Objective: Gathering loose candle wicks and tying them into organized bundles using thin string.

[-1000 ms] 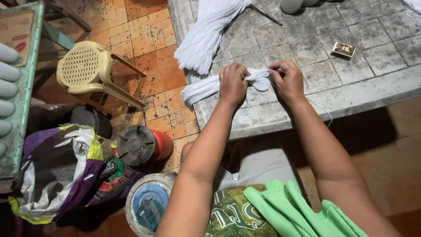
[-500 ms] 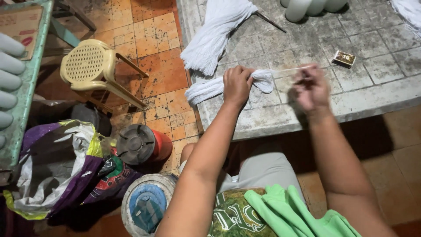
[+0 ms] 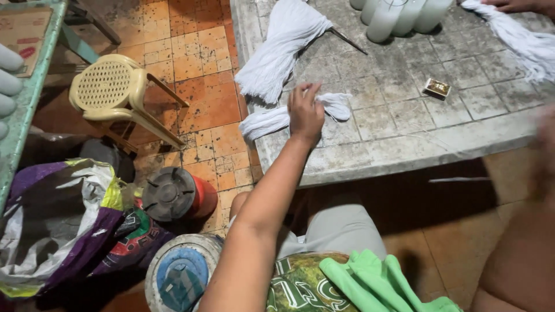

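Observation:
My left hand presses down on a small bundle of white string that lies near the front left corner of the grey tiled table. Its fingers pinch the bundle's looped end. My right hand is a blur at the frame's right edge, out past the table's front. A thin white strand hangs taut in the air below the table edge and runs towards that hand.
A bigger white string bundle, pale cylinders and a small box lie on the table. Another person's hand holds string at top right. On the floor to the left are a yellow plastic chair, a red container and bags.
My right hand has swung from beside the left hand out to the right and down, drawing a strand away from the bundle. The left hand stays on the bundle.

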